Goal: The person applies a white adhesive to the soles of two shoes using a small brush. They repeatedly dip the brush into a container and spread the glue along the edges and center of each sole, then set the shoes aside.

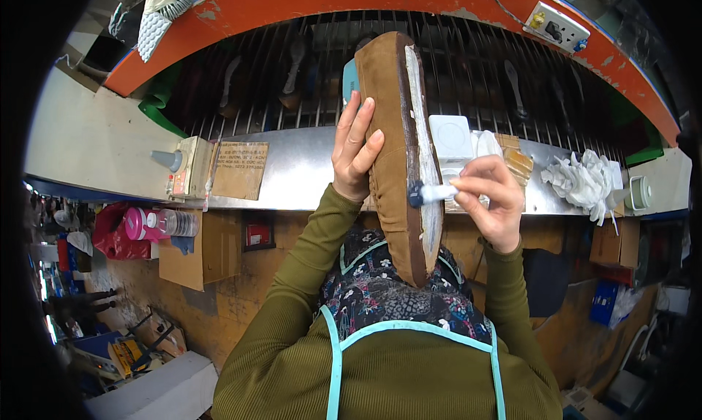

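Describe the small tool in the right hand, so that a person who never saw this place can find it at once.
Start from the long brown shoe held by the left hand. At the shoe's right side, the right hand pinches the small tool crosswise. Its dark blue head on a whitish handle sets it apart from the white square box above it in the picture.

The long-sleeved top is dark green with thin ribs. The apron over it is dark, with little flowers and light blue edges.
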The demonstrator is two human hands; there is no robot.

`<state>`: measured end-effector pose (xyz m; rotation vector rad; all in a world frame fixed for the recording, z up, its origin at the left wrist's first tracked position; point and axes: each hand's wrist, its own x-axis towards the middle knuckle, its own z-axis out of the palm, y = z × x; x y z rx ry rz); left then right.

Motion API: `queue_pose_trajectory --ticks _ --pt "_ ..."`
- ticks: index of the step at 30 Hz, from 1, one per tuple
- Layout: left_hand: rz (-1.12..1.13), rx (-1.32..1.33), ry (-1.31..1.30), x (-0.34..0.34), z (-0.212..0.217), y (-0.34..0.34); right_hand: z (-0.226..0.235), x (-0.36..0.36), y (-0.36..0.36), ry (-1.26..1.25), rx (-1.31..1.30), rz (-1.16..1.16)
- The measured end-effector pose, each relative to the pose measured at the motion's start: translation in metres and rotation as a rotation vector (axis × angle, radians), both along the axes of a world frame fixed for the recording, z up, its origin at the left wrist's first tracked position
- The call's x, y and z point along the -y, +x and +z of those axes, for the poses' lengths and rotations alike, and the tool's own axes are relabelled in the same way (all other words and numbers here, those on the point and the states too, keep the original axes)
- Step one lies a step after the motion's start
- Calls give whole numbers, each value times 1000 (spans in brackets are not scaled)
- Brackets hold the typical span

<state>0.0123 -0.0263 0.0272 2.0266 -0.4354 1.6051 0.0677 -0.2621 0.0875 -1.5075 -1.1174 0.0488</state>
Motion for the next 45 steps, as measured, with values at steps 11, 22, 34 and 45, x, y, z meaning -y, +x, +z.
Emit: queue_pose_trajectory --ticks 11,22,34,45 --pt "-2 -172 -148 7 -22 13 -5 -5 -16 -74 -560 -133" --pt "32 -261 -174 2 -34 4 -10 -2 -45 -75 -462 -299" --pt "95 -235 -135 -9 -23 2 8 -25 7 -108 -1 -213" --pt "140 -301 -182 -12 -23 1 -1 0 -6 -152 -96 -135"
